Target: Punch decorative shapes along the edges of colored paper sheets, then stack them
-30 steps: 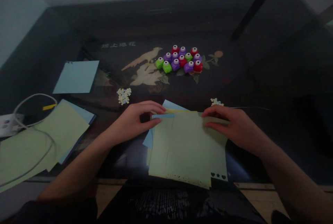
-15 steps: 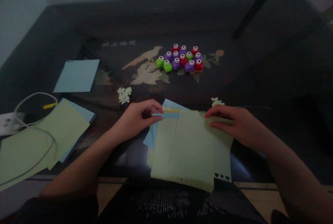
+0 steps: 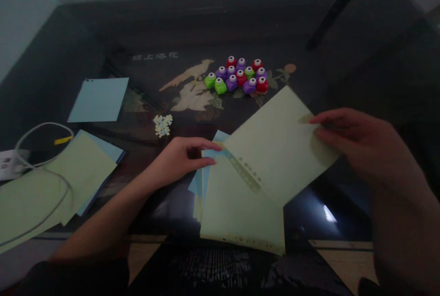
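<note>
My right hand (image 3: 357, 142) pinches the far corner of a pale green paper sheet (image 3: 278, 147) and holds it lifted and tilted above the table; a row of small punched holes runs along its lower edge. My left hand (image 3: 178, 161) presses on the top left corner of a stack of paper (image 3: 237, 204), green on top with blue and yellow sheets showing at its left edge. The stack lies near the table's front edge.
A cluster of several red, purple and green craft punches (image 3: 239, 75) sits at the back middle. Small piles of punched paper bits (image 3: 163, 124) lie left of centre. A blue sheet (image 3: 98, 99), more green and blue sheets (image 3: 51, 190) and a white cable (image 3: 37, 158) lie at the left.
My right hand has lifted the top green sheet off the stack and swung it up and to the right. My left hand has stayed on the stack's corner.
</note>
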Available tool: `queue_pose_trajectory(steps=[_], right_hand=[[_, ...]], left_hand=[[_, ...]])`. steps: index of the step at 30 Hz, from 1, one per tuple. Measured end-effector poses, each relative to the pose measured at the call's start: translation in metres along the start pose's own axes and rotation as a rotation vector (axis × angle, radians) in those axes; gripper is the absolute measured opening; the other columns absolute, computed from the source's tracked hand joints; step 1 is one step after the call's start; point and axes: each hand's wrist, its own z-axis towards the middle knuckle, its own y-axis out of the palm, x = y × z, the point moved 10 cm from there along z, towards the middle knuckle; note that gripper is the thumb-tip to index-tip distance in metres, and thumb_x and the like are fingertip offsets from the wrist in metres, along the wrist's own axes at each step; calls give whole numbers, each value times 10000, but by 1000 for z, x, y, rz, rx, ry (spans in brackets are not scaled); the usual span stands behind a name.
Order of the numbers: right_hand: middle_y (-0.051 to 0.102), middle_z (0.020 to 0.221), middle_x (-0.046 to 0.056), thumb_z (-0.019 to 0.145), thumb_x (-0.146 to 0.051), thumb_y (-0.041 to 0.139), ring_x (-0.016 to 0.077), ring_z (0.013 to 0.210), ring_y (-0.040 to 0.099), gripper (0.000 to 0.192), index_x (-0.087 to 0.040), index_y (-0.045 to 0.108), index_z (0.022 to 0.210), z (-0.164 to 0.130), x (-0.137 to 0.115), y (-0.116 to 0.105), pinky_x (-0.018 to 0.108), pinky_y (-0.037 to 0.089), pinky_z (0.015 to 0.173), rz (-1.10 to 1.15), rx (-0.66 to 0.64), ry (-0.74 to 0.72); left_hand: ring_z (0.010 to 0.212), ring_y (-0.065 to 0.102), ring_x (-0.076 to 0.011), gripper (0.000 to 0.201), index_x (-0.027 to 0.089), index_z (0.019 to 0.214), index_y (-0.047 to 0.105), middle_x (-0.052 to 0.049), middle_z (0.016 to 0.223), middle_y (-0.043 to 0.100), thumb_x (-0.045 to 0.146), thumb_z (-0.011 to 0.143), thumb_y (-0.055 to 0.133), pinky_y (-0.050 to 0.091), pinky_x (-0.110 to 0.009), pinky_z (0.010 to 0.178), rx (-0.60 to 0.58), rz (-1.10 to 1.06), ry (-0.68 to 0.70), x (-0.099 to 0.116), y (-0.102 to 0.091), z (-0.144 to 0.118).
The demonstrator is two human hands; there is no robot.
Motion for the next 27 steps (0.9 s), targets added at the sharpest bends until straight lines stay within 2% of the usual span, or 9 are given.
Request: queue_pose_trajectory(steps=[3, 5, 7, 9, 11, 14, 17, 21, 27], right_hand=[[675, 833, 3, 653, -181, 746, 169, 631, 602, 475, -341, 664, 1093, 3, 4, -15, 312, 452, 512, 209, 188, -21], [668, 855, -5, 617, -130, 757, 179, 700, 616, 608, -367, 629, 1162, 3, 7, -17, 337, 488, 593, 306, 275, -40], [671, 866, 2, 614, -116, 759, 193, 743, 629, 565, -342, 655, 1121, 3, 9, -15, 364, 505, 654, 340, 344, -59], [679, 915, 21, 646, -126, 745, 211, 794, 642, 431, -301, 682, 1035, 1, 9, -9, 397, 515, 718, 342, 396, -91], [679, 972, 30, 694, -140, 720, 219, 856, 647, 316, -286, 675, 970, 1, 9, 1, 412, 517, 778, 343, 401, -109], [670, 937, 17, 722, -134, 695, 199, 829, 651, 247, -265, 633, 922, 1, 8, 11, 392, 522, 781, 343, 414, -173], [649, 867, 1, 735, -148, 685, 190, 775, 645, 207, -256, 592, 886, 3, 7, 14, 376, 524, 743, 323, 425, -243], [626, 833, -11, 747, -199, 701, 204, 810, 645, 202, -304, 578, 869, 7, 16, 21, 381, 534, 749, 341, 373, -249], [636, 870, -12, 746, -207, 701, 199, 831, 648, 229, -308, 583, 914, 5, 25, 20, 393, 541, 752, 379, 427, -217]], left_hand=[[611, 639, -132, 309, 186, 1050, 704, -40, 845, 736, 246, 747, 714, 522, -228, 528, -59, -66, -10, -1, 4, -1], [608, 648, -135, 344, 192, 1076, 695, -38, 841, 738, 238, 737, 722, 533, -232, 528, -91, -97, -6, -1, 5, -2], [626, 662, -140, 369, 199, 1108, 682, -39, 862, 742, 227, 741, 718, 544, -236, 538, -124, -124, 1, 0, 7, -2], [690, 685, -148, 360, 204, 1133, 670, -46, 920, 744, 219, 774, 688, 562, -249, 591, -151, -152, 4, 1, 9, -2], [796, 697, -155, 313, 216, 1147, 663, -50, 999, 738, 219, 838, 620, 571, -268, 677, -167, -185, 10, 1, 9, -2], [901, 684, -153, 276, 235, 1152, 658, -46, 1066, 723, 228, 908, 527, 557, -276, 752, -160, -208, 28, 4, 9, -2], [841, 672, -145, 252, 209, 1110, 664, -49, 997, 722, 232, 908, 516, 539, -255, 694, -109, -170, 31, 4, 8, -2], [713, 622, -121, 219, 172, 1002, 667, -28, 857, 691, 219, 888, 487, 487, -230, 609, -12, -35, -10, 1, 6, -1], [690, 581, -122, 197, 170, 969, 652, -21, 850, 666, 228, 813, 547, 445, -227, 586, 1, -3, -53, 0, 9, -1]])
